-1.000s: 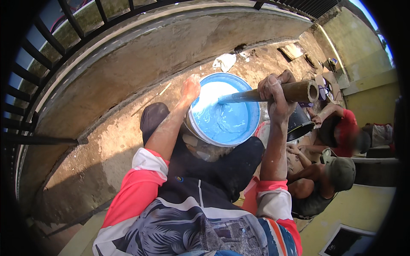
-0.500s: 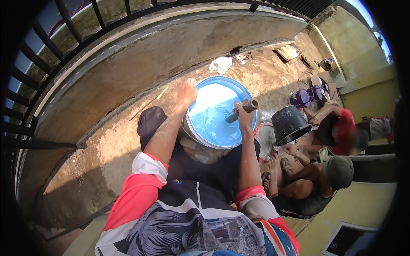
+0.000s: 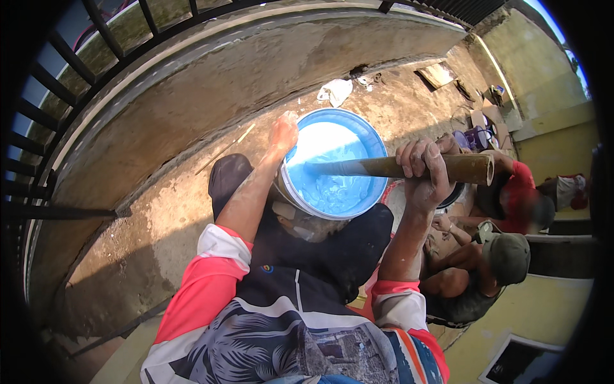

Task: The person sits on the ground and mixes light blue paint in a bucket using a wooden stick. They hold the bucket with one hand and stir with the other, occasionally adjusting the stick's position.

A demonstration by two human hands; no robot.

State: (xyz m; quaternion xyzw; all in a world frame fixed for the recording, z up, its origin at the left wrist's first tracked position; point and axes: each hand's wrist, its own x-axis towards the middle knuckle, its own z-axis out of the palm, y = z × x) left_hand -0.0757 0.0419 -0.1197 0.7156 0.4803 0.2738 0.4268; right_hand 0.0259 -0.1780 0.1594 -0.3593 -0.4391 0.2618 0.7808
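A white bucket [image 3: 293, 192] stands between my knees, filled with light blue paint [image 3: 332, 182]. My left hand [image 3: 284, 132] is closed at the bucket's left rim, its fingertips partly hidden. My right hand [image 3: 425, 168] is wrapped round a thick bamboo pole [image 3: 464, 169], raised above the right side of the bucket. The pole slants from the upper right down into the paint. Its lower part is coated in blue, and its hollow end points to the right.
Two people squat at my right, one in a red shirt [image 3: 517, 192], one in a dark cap [image 3: 505, 257]. Purple pails [image 3: 476, 138] stand behind. A white cloth [image 3: 335, 92] and a thin stick [image 3: 225, 150] lie near the low wall [image 3: 192, 102], below a black railing [image 3: 39, 114].
My right hand has risen and moved right, drawing more of the pole out of the paint. My left hand stays at the rim. The co-worker's black bucket is now mostly hidden behind my right hand.
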